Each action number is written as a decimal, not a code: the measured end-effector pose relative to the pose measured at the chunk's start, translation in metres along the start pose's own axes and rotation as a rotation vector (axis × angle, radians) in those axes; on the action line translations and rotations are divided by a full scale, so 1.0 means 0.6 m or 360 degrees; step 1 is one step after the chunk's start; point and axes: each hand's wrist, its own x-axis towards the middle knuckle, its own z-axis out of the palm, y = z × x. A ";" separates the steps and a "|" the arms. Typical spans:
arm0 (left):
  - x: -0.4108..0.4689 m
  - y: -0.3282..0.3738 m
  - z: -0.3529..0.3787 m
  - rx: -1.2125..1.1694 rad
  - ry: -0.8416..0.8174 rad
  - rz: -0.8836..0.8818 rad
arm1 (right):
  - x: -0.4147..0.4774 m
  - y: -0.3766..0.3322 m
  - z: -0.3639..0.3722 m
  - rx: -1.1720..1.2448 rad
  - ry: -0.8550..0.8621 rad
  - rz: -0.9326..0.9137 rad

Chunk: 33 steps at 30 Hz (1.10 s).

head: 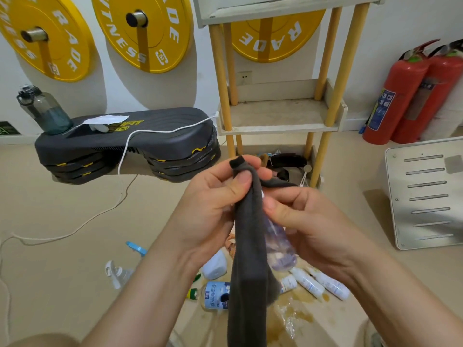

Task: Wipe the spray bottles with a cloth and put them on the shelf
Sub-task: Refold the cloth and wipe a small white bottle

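**A:** Head view: the left hand [213, 196] pinches a soft grey cloth [248, 246], thumb pressing it over the spray bottle [280, 246] top.

**B:** Right hand [308, 216]?

**A:** Fingers [288, 196] curled round the clear plastic neck. The long axis is near upright, base hanging low.

**B:** And the shelf [275, 116]?

**A:** Straight ahead, beyond both hands: pale boards, wooden posts. I'd say the right hand carries it there. More bottles [308, 281] lie on the floor [75, 221].

The cloth [248, 246] I hold is dark grey fabric, matt and slightly fuzzy. The bottle [278, 249] behind it is clear, glossy plastic. The shelf [275, 113] has smooth pale-wood posts and matt, dusty-looking painted boards. The step [160, 139] looks like matt black ribbed plastic. The extinguishers [400, 96] are glossy red, and the panel [426, 216] is dull brushed metal.
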 end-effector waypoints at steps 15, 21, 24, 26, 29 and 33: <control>0.004 -0.013 -0.009 0.0567 0.0624 0.0323 | -0.002 -0.004 0.003 -0.0138 0.0214 0.0015; 0.009 -0.013 0.007 0.0147 0.0409 0.0259 | 0.003 0.000 0.008 -0.0272 0.0355 -0.0033; 0.011 -0.035 0.014 -0.0006 0.0471 0.0213 | 0.005 0.017 0.028 -0.0731 0.0649 -0.0312; 0.010 -0.046 0.015 -0.0001 0.0578 0.0159 | 0.006 0.022 0.033 -0.1164 0.0815 -0.0481; -0.001 -0.061 0.016 0.0197 0.0602 0.0109 | 0.017 0.019 0.017 -0.1061 0.0923 -0.0516; -0.003 -0.062 0.012 0.0343 0.0666 0.0077 | 0.021 0.035 0.022 -0.1008 0.0877 -0.0440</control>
